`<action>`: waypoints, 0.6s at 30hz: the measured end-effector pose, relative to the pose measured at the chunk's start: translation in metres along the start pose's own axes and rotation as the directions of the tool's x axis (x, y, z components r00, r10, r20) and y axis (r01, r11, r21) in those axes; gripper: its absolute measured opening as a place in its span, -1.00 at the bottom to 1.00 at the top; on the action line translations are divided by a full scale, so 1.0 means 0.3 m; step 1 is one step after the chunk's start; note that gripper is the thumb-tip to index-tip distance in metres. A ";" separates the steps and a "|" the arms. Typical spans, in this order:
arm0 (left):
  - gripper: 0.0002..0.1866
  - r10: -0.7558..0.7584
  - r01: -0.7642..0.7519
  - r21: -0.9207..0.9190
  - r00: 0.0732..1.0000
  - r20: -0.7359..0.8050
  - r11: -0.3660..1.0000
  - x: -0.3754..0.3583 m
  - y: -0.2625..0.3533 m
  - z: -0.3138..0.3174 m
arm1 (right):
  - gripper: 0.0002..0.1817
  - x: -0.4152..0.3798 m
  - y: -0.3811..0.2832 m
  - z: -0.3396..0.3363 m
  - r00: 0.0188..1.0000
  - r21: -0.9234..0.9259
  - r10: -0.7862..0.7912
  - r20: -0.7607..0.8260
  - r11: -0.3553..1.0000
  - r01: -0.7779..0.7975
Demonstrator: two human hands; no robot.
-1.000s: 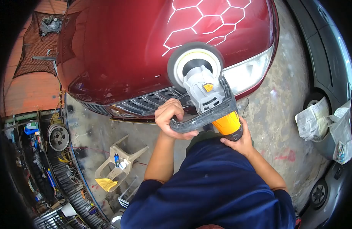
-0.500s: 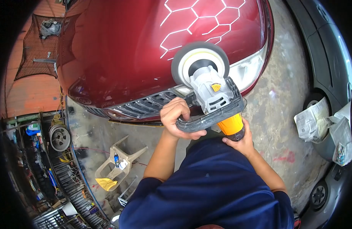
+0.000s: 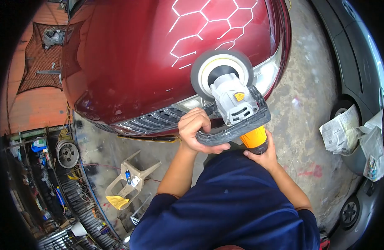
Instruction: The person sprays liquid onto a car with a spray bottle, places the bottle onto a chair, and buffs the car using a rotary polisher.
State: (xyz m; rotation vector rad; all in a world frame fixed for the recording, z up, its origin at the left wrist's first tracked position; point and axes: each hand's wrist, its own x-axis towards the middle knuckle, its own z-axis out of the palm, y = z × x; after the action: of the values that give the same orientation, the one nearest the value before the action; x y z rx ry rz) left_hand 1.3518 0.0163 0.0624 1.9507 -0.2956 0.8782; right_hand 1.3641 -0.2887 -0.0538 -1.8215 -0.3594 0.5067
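Observation:
A polishing machine [image 3: 235, 98] with a grey-silver head and a yellow rear body is held between my two hands. My left hand [image 3: 196, 130] is wrapped round its black side handle. My right hand [image 3: 263, 152] grips the dark rear end behind the yellow part. The machine's round grey pad [image 3: 200, 71] lies over the front edge of a dark red car hood [image 3: 129, 54], close to the headlight [image 3: 267, 75]. Whether the pad touches the paint is hard to tell. White hexagon-shaped light reflections show on the hood beyond the pad.
A beige plastic chair [image 3: 138, 185] with a blue bottle and a yellow cloth [image 3: 117, 202] stands at the lower left. Cluttered shelving and a wheel rim [image 3: 67, 154] are farther left. Along the right is a dark grey car [image 3: 350, 54] with newspaper sheets [image 3: 340, 129] by its wheel.
The polishing machine and both hands have shifted slightly right relative to the car. The view has moved a little, so the hood and its reflections sit farther left.

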 end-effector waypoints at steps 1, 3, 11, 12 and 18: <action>-0.28 0.001 -0.001 0.000 1.000 0.000 1.000 0.007 0.001 0.012 | 0.23 0.004 -0.008 -0.012 1.000 0.004 0.007 0.002 1.000 -0.007; -0.29 0.005 -0.005 0.001 1.000 0.015 1.000 0.027 0.003 0.035 | 0.22 0.014 -0.014 -0.033 1.000 0.022 0.014 0.003 1.000 -0.014; -0.29 0.006 -0.007 0.013 0.998 0.059 1.000 0.097 0.003 0.159 | 0.19 0.045 0.038 -0.123 0.999 0.082 0.030 -0.018 0.996 -0.029; -0.29 0.005 -0.006 0.020 0.998 0.065 1.000 0.107 0.006 0.175 | 0.19 0.048 0.041 -0.137 0.999 0.074 0.034 -0.025 0.997 -0.033; -0.30 0.004 -0.011 0.062 0.993 0.114 0.998 0.184 0.014 0.277 | 0.18 0.070 0.074 -0.203 0.995 0.131 0.081 -0.050 0.989 -0.074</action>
State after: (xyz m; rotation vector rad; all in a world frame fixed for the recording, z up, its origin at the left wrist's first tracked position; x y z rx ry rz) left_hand 1.4270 -0.0475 0.0782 2.0624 -0.3463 0.7909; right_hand 1.4130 -0.3353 -0.0628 -1.7253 -0.2141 0.5209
